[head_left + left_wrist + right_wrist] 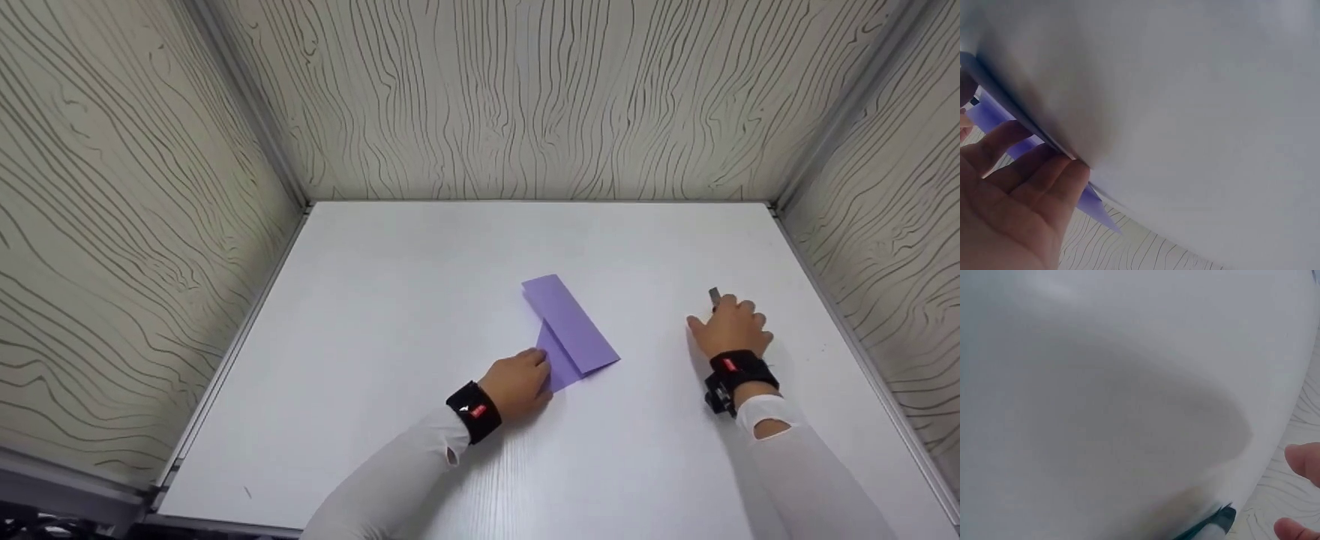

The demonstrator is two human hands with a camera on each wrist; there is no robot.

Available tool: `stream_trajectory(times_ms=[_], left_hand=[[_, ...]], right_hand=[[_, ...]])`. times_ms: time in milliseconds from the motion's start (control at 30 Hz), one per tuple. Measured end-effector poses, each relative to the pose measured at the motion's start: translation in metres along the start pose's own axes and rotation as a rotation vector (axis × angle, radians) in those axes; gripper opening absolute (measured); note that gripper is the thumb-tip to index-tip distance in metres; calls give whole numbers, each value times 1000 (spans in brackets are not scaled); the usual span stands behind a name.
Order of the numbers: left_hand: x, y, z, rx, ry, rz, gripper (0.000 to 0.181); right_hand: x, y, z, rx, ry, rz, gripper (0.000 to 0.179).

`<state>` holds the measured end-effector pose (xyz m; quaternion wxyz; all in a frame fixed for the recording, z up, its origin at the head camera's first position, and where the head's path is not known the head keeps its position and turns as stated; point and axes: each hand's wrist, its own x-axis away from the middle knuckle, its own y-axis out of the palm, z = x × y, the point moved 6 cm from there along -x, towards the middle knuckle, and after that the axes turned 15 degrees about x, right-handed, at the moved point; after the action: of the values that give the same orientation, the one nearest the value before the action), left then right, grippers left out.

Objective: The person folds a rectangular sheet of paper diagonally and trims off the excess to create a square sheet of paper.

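Observation:
A folded sheet of purple paper (577, 322) lies slanted on the white table, its upper flap folded over the lower layer. My left hand (517, 384) rests at the paper's lower left corner. In the left wrist view, the left fingers (1053, 183) press along the purple paper's edge. Out to the right, my right hand (729, 330) has its fingers spread over a small slim object (714, 295) with a greyish end. Dark teal and pale parts of that object (1227, 517) show in the right wrist view, apart from the visible fingertips (1304, 461); the rest is out of frame.
The white tabletop (390, 285) is bounded by wood-grain panels (525, 97) at the back and both sides. Grey metal strips run along its edges. A small dark mark (247, 492) shows near the front left.

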<state>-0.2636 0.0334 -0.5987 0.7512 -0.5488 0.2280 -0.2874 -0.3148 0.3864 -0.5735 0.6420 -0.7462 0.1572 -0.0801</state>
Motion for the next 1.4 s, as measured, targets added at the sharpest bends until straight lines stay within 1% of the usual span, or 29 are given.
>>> stream_trajectory(times_ms=[100, 167, 233, 300, 400, 500, 567, 700, 767, 833, 967, 1100, 1267, 1400], left_hand=[[-1, -4, -1, 16, -8, -15, 44], [-2, -5, -2, 30, -12, -24, 43], [-3, -6, -3, 38, -11, -35, 42], [-4, -6, -4, 45, -8, -43, 40], [-7, -5, -7, 53, -8, -36, 39], [-9, -5, -8, 64, -12, -28, 36], [-9, -6, -7, 66, -16, -35, 36], [-8, -8, -6, 62, -21, -56, 39], [-8, -7, -7, 49, -19, -61, 41], [-8, -5, -8, 39, -20, -64, 43], [-8, -4, -11, 20, -26, -76, 49], [-8, -7, -13, 15, -30, -78, 49], [-8, -10, -15, 8, -34, -73, 48], [-8, -10, -17, 19, -52, -80, 49]], right_hand=[[-1, 2, 13, -20, 54, -90, 64], [2, 4, 18, -35, 86, -147, 67], [5, 5, 21, -27, 97, -175, 65], [8, 4, 22, -8, 87, -179, 61], [9, 1, 22, 16, 65, -154, 55], [8, -2, 22, 14, 56, -143, 50], [7, -2, 21, -12, 43, -156, 48], [-3, 8, 14, -77, -53, -190, 50], [-7, 12, 7, -113, -110, -191, 49], [-6, 11, -3, -138, -157, -187, 48], [7, 8, -28, -168, -247, -189, 49], [23, 6, -52, -181, -338, -193, 49], [43, 8, -78, -190, -497, -214, 39], [58, 13, -90, -156, -599, -252, 30]])
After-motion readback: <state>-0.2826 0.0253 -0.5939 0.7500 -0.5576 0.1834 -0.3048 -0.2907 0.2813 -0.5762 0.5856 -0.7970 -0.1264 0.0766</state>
